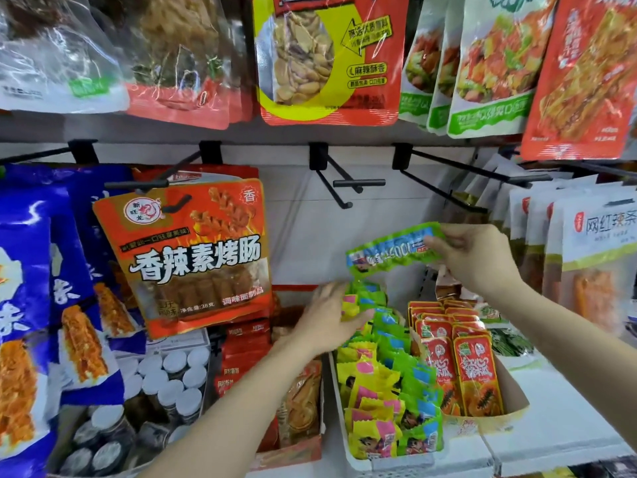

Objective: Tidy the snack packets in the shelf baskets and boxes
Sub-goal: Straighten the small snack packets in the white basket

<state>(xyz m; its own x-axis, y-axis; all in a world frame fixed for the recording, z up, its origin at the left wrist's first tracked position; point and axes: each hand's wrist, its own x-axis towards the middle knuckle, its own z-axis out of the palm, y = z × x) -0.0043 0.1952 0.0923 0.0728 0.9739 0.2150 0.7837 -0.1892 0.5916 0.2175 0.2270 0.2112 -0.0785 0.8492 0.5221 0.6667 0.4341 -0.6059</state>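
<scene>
The right hand [472,257] pinches a green snack packet [393,250] by its end, long axis level, above the white basket [348,426]; the left hand [327,319], fingers straight, presses the packets below.

I'm seeing white-lidded jars [172,377], possibly spice jars, sitting below the empty black hook [358,183].

Bright, even light; glare on the hanging packets [65,50]; blurred left hand [327,319]; wide-angle bowing at edges.
</scene>
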